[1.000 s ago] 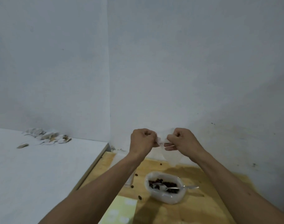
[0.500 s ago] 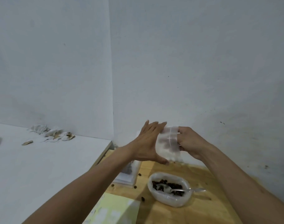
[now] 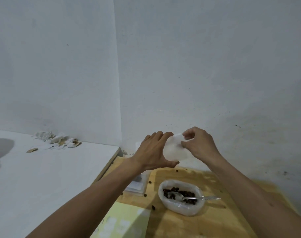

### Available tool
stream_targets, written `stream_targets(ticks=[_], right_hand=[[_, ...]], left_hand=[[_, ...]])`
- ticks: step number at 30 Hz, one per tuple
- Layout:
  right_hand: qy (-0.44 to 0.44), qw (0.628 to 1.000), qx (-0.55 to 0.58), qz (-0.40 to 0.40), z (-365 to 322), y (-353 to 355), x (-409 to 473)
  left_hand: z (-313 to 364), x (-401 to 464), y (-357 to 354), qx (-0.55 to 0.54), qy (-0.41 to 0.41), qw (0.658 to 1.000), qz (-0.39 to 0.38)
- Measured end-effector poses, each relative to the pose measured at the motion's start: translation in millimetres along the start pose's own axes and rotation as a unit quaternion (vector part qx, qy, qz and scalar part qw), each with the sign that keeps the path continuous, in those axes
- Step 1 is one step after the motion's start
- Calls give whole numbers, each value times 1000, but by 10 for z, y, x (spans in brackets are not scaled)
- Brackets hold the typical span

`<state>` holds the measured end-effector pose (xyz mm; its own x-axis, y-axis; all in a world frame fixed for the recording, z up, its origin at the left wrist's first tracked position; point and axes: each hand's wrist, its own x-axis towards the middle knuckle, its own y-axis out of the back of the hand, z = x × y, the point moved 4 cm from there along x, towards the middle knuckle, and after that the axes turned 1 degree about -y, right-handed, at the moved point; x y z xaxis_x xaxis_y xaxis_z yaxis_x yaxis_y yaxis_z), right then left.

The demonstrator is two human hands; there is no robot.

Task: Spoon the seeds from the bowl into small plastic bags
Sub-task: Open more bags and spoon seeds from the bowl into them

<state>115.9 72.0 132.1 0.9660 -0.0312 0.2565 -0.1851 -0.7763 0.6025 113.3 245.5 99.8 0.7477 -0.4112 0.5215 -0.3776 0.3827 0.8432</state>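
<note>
A small clear plastic bag (image 3: 174, 149) is held up in front of the wall between both hands. My left hand (image 3: 153, 152) cups its left side, fingers stretched along it and thumb under its bottom. My right hand (image 3: 198, 145) pinches its top right edge with fingertips. Below them a white oval bowl (image 3: 180, 207) stands on the wooden table (image 3: 206, 224), with dark brown seeds (image 3: 189, 194) in it. A metal spoon (image 3: 194, 197) lies in the bowl, handle sticking out over the right rim.
A stack of clear plastic bags (image 3: 137, 185) lies left of the bowl. Loose seeds (image 3: 153, 207) dot the wood. A pale yellow sheet (image 3: 122, 222) lies at the near edge. A white surface (image 3: 43, 177) on the left carries crumpled paper scraps (image 3: 59, 140). Walls close in behind.
Both hands went from pinching the bag's top with closed fists to the left hand spreading flat along its side. The bag now looks rounder, and the view has shifted slightly.
</note>
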Motion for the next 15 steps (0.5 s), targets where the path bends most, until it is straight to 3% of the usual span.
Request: stream_targets(ticks=[2, 9, 13, 15], right_hand=[[24, 999, 29, 22, -9, 67, -7], [21, 983, 76, -168, 30, -87, -12], [34, 978, 53, -198, 68, -108, -42], [39, 983, 44, -172, 124, -75, -81]], left_hand=[[-52, -9, -12, 13, 16, 1000, -3], [72, 5, -61, -27, 9, 999, -29], [99, -54, -86, -57, 25, 997, -50], [86, -92, -127, -53, 38, 995, -69]])
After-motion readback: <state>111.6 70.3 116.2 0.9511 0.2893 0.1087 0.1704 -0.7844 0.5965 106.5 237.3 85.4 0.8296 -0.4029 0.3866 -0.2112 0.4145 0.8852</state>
